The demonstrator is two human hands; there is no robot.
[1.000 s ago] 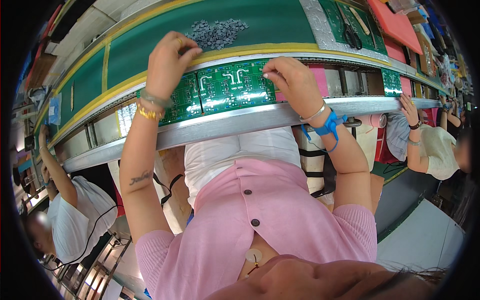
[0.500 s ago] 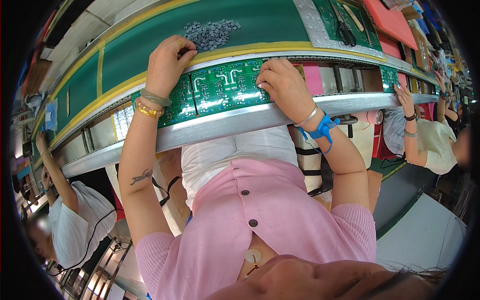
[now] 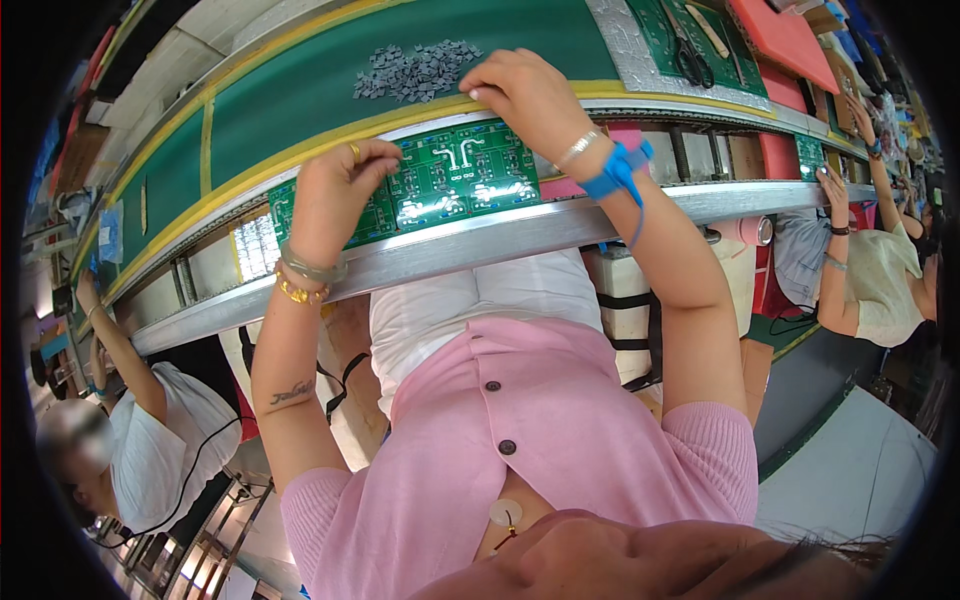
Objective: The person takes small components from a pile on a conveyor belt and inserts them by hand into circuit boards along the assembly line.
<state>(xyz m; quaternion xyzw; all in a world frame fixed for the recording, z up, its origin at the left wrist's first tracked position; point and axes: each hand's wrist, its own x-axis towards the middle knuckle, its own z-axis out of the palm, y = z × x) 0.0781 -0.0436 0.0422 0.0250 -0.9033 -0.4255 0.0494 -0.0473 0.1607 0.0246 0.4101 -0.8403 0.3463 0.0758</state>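
Observation:
A green printed circuit board (image 3: 468, 172) with white markings sits between two metal rails in front of me. My left hand (image 3: 335, 195) hovers over the board's left part, its thumb and fingertips pinched together. Whatever lies in that pinch, if anything, is too small to make out. Beyond the far rail, a loose pile of small grey components (image 3: 412, 72) rests on the green mat (image 3: 300, 85). My right hand (image 3: 535, 100) is at the pile's right edge, fingertips drawn together; any part in them is hidden. A blue wrist strap (image 3: 615, 172) circles my right wrist.
The near metal rail (image 3: 450, 240) runs across in front of my lap. Scissors (image 3: 692, 62) and a pale-handled tool (image 3: 708, 32) lie at the far right. A co-worker's hand (image 3: 832, 188) is beside another board (image 3: 810, 152) on the right; another person (image 3: 165, 440) sits at left.
My right hand has moved off the board, up and left to the grey pile. My left hand has come down from the pile's left edge to over the board.

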